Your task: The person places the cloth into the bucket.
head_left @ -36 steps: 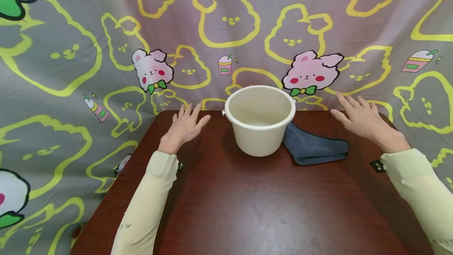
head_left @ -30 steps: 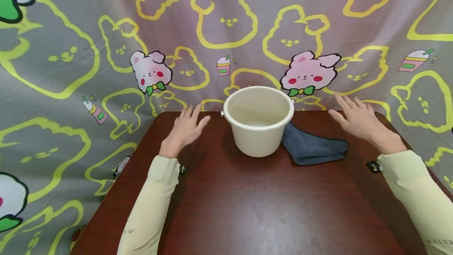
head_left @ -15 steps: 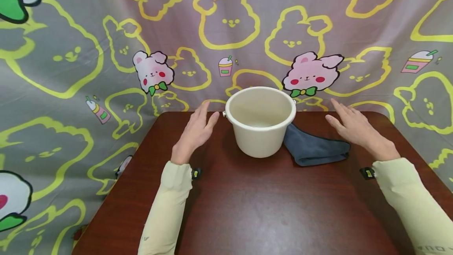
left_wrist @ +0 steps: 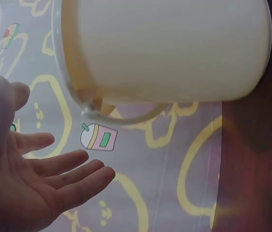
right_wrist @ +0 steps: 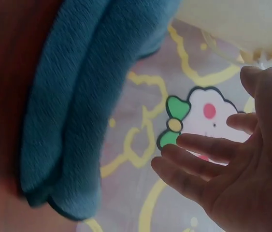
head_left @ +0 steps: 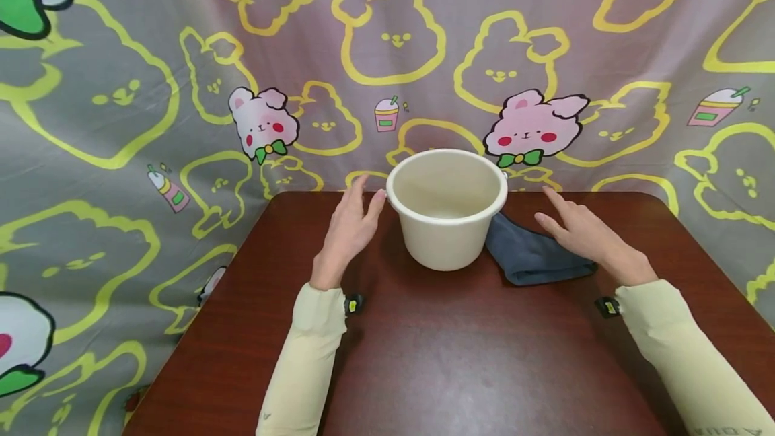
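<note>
A cream plastic bucket (head_left: pixel 445 241) stands upright toward the back of the table. Just left of it is my left hand (head_left: pixel 348 234), fingers spread and nothing held; its thumb tip overlaps the bucket's rim in the head view, but the left wrist view shows the hand apart from the bucket (left_wrist: pixel 164 53). A folded blue-grey cloth (head_left: pixel 533 254) lies to the bucket's right, partly behind it. Above the cloth's right part hovers my right hand (head_left: pixel 587 234), fingers loosely extended. In the right wrist view the cloth (right_wrist: pixel 78 106) looks thick and folded, and that hand touches neither thing.
The dark reddish-brown table (head_left: pixel 460 362) reaches back to a hanging patterned curtain (head_left: pixel 418 52) close behind the bucket. The bucket's thin handle (left_wrist: pixel 131 118) hangs at its far side in the left wrist view.
Both hands have moved inward: the left hand rightward to beside the bucket, the right hand leftward and slightly nearer to me, over the cloth. Bucket and cloth have stayed in place.
</note>
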### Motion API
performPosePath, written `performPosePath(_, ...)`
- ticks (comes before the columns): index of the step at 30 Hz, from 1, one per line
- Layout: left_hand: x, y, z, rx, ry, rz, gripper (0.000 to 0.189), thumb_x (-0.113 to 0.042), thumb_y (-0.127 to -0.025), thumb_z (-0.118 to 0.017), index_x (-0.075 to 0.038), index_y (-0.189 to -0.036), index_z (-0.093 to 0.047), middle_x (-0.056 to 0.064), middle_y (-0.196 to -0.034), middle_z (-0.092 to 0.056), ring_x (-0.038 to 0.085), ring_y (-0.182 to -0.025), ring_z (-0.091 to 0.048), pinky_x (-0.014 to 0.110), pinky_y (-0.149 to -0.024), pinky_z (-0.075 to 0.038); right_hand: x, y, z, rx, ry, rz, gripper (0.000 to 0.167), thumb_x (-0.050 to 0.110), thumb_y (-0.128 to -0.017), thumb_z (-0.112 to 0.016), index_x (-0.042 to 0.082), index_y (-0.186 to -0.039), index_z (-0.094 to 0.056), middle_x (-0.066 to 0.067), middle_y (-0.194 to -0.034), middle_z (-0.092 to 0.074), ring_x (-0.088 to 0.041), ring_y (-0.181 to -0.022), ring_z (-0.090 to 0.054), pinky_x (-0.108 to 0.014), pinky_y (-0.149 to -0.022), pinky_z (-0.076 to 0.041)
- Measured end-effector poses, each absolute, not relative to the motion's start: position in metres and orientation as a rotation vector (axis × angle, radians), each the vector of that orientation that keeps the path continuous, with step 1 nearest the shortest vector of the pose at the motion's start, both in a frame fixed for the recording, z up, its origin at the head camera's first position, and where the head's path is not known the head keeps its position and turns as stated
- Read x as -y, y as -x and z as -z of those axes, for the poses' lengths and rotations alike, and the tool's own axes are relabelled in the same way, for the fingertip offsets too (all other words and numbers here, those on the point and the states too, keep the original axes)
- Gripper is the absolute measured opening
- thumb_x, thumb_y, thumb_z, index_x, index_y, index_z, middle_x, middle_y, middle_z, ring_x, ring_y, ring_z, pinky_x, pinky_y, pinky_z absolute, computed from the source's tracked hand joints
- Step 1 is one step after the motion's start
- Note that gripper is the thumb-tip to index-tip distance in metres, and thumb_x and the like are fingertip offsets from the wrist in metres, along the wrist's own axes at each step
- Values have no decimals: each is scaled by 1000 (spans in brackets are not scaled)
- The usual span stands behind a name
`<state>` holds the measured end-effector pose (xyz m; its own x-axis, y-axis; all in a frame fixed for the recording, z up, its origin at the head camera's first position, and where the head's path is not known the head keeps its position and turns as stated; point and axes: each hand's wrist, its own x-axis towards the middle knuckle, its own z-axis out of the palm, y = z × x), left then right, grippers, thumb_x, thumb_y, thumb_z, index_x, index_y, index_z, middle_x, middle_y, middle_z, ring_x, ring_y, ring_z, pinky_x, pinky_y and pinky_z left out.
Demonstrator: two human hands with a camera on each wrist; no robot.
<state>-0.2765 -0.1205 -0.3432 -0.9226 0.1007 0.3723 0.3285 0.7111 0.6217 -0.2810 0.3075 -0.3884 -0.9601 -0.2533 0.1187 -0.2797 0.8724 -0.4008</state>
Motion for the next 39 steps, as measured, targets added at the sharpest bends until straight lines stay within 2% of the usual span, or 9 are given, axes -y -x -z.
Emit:
performPosePath(9, 99, 277, 352, 2595, 248, 1210, 63, -55, -97, -47, -21, -149, -36, 9, -136, -53, 25, -125, -53, 46, -104, -44, -294, 277, 398, 3091, -472, -591, 74, 50, -98, -51, 7, -154, -27, -31, -146, -41, -49, -129, -45, -66, -103, -36)
performPosePath(15, 87, 279, 358, 2504, 222, 1333, 65, -50, -97, -52, -14, -149, -34, 11, -128, -54, 24, -116, -60, 43, -101, -47, -290, 274, 402, 3099, -535, -549, 71, 50, -97, -54, 6, -151, -35, -29, -143, -48, -47, -126, -49, -64, -101, -40)
performPosePath(21, 78, 278, 362, 2500, 198, 1347, 65, -52, -96, -50, -14, -148, -36, 15, -133, -49, 29, -115, -53, 45, -99, -45, -286, 272, 408, 3133, -580, -584, 76, 59, -93, -55, 6, -146, -43, -27, -137, -54, -43, -122, -54, -62, -98, -44)
performPosePath(28, 73, 276, 362, 2531, 179, 1366, 68, -57, -94, -51, -19, -148, -34, 12, -132, -49, 27, -117, -52, 47, -100, -44, -282, 270, 412, 3179, -705, -538, 77, 59, -88, -62, 2, -139, -53, -25, -131, -59, -42, -119, -56, -60, -97, -46)
performPosePath(32, 72, 278, 361, 2535, 164, 1367, 68, -55, -93, -53, -19, -148, -35, 13, -134, -48, 28, -119, -52, 46, -101, -44, -279, 269, 411, 3228, -734, -501, 81, 60, -85, -65, 1, -139, -52, -25, -129, -58, -39, -115, -56, -58, -96, -47)
performPosePath(34, 72, 279, 361, 2531, 160, 1370, 68, -54, -93, -53, -18, -148, -35, 14, -135, -48, 29, -122, -52, 46, -102, -44, -277, 268, 410, 3250, -737, -517, 85, 58, -83, -69, 2, -143, -46, -26, -132, -55, -40, -116, -53, -59, -95, -46)
performPosePath(39, 75, 282, 361, 2511, 140, 1373, 66, -53, -94, -53, -17, -147, -37, 14, -136, -51, 29, -123, -52, 47, -103, -44, -277, 266, 412, 3293, -711, -544, 90, 43, -81, -78, 10, -152, -33, -30, -137, -44, -45, -119, -43, -62, -91, -46)
